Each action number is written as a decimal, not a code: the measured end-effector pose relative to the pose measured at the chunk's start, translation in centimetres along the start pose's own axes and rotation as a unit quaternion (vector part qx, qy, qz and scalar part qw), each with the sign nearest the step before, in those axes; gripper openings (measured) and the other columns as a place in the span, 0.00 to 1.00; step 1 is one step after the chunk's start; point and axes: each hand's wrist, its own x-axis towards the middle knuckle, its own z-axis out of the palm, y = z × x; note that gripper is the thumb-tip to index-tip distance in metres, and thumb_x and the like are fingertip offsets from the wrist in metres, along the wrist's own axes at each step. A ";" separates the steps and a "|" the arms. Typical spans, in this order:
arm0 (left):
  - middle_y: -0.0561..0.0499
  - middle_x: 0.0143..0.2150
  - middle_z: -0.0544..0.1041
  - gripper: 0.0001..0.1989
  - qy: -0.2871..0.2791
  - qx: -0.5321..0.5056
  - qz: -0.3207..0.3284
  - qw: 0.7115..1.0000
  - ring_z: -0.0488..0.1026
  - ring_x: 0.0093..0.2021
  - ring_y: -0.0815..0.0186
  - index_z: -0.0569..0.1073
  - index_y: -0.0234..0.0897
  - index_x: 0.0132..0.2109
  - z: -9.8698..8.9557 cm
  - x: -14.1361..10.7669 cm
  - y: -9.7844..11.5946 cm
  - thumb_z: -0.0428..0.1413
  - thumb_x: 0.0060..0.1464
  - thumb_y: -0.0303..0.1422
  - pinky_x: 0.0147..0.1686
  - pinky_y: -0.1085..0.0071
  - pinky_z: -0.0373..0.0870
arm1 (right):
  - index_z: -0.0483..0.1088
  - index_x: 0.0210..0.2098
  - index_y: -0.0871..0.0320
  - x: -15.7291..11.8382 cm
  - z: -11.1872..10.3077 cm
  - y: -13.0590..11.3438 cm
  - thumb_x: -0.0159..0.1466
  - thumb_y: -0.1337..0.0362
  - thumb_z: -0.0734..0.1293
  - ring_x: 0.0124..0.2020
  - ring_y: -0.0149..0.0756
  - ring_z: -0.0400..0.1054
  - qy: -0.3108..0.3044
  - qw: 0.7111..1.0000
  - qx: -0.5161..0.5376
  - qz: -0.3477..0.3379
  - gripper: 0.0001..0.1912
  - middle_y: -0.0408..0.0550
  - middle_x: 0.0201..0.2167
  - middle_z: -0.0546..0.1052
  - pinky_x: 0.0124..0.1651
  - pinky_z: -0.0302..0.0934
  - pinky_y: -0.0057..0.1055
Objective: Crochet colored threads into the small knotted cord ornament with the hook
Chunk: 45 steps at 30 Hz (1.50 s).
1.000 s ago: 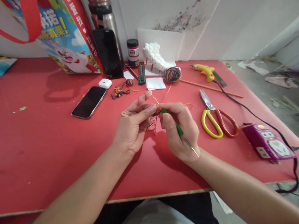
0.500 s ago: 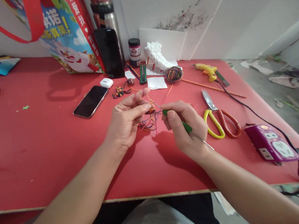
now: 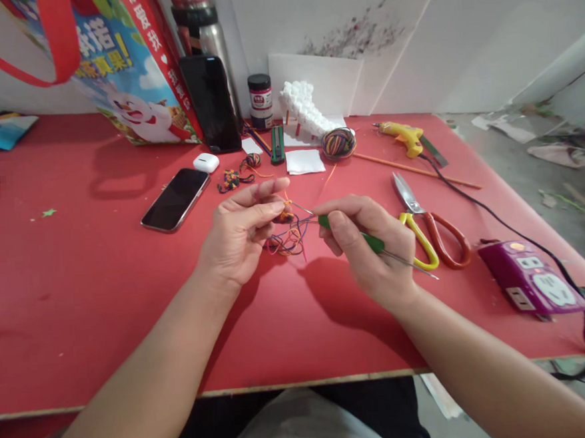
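Note:
My left hand (image 3: 241, 232) pinches a small orange and dark yarn piece (image 3: 285, 214) between thumb and fingers, its index finger stretched out above with an orange strand by it. In my right hand (image 3: 371, 240) is a crochet hook (image 3: 377, 242) with a green handle; its thin metal tip points left and touches the yarn at the piece. Loose multicoloured yarn (image 3: 284, 241) hangs in loops below, between the two hands. Behind them lies a ball of multicoloured yarn (image 3: 338, 144).
Scissors (image 3: 431, 236), a yellow glue gun (image 3: 401, 136) and a purple power strip (image 3: 532, 279) with a black cable lie on the right. A phone (image 3: 176, 200), earbud case (image 3: 206, 163) and small knotted piece (image 3: 230, 180) lie left. A bag (image 3: 137, 83) stands behind.
My left hand has shifted slightly left with the yarn piece. My right hand has moved a little right, and the hook lies flatter, its rear end farther right.

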 end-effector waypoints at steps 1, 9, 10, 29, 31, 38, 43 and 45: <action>0.52 0.31 0.83 0.13 -0.003 -0.001 -0.002 1.000 0.79 0.32 0.71 0.88 0.38 0.37 -0.1 0.0 0.0 0.71 0.41 0.22 0.25 0.79 0.65 | 0.81 0.46 0.55 0.0 -0.1 0.0 0.77 0.59 0.67 0.27 0.31 0.70 0.000 1.000 0.003 0.004 0.10 0.45 0.32 0.80 0.31 0.67 0.33; 0.52 0.30 0.82 0.15 -0.010 -0.012 -0.003 1.000 0.78 0.32 0.73 0.89 0.35 0.37 -0.3 0.0 -0.2 0.72 0.38 0.22 0.25 0.83 0.65 | 0.81 0.45 0.55 0.3 -0.3 -0.2 0.77 0.63 0.68 0.26 0.29 0.70 -0.004 1.000 0.029 0.007 0.09 0.44 0.32 0.81 0.34 0.70 0.33; 0.52 0.30 0.82 0.15 -0.008 -0.011 -0.003 1.000 0.78 0.31 0.73 0.89 0.36 0.37 -0.3 0.0 -0.2 0.72 0.38 0.22 0.25 0.83 0.65 | 0.81 0.44 0.55 0.4 -0.3 -0.3 0.77 0.64 0.68 0.26 0.29 0.70 -0.004 1.000 0.028 0.008 0.09 0.43 0.32 0.81 0.34 0.70 0.33; 0.50 0.31 0.81 0.13 0.006 0.039 0.056 0.998 0.75 0.31 0.73 0.90 0.38 0.35 -0.2 0.4 -0.5 0.72 0.40 0.21 0.23 0.81 0.60 | 0.81 0.42 0.57 0.7 -0.7 -0.6 0.76 0.65 0.68 0.25 0.28 0.68 -0.023 1.000 0.002 0.004 0.09 0.43 0.31 0.81 0.32 0.68 0.30; 0.50 0.30 0.80 0.13 0.002 0.046 0.057 0.997 0.73 0.30 0.73 0.90 0.39 0.36 -0.2 0.5 -0.5 0.71 0.40 0.22 0.22 0.80 0.57 | 0.81 0.42 0.56 0.6 -0.7 -0.4 0.75 0.66 0.68 0.25 0.28 0.68 -0.017 1.000 0.008 0.005 0.09 0.43 0.31 0.81 0.33 0.68 0.30; 0.51 0.29 0.79 0.13 -0.004 0.051 0.051 0.997 0.70 0.29 0.73 0.90 0.38 0.37 -0.3 0.4 -0.4 0.72 0.39 0.22 0.22 0.78 0.54 | 0.80 0.41 0.56 0.6 -0.7 -0.3 0.76 0.66 0.68 0.25 0.27 0.67 -0.023 1.000 -0.008 -0.011 0.09 0.42 0.31 0.80 0.35 0.69 0.30; 0.50 0.31 0.81 0.13 0.008 0.048 0.047 0.998 0.73 0.31 0.73 0.90 0.37 0.36 -0.4 0.5 -0.6 0.73 0.39 0.23 0.23 0.80 0.58 | 0.80 0.40 0.57 0.7 -0.8 -0.4 0.76 0.67 0.68 0.26 0.26 0.67 -0.029 0.999 -0.012 -0.010 0.09 0.41 0.30 0.79 0.35 0.68 0.29; 0.50 0.31 0.82 0.14 0.010 0.043 0.046 0.998 0.74 0.32 0.73 0.90 0.37 0.37 -0.3 0.5 -0.6 0.73 0.39 0.23 0.25 0.81 0.62 | 0.80 0.40 0.57 0.7 -0.8 -0.4 0.76 0.67 0.68 0.25 0.26 0.66 -0.030 0.999 -0.010 -0.009 0.09 0.41 0.30 0.79 0.35 0.68 0.29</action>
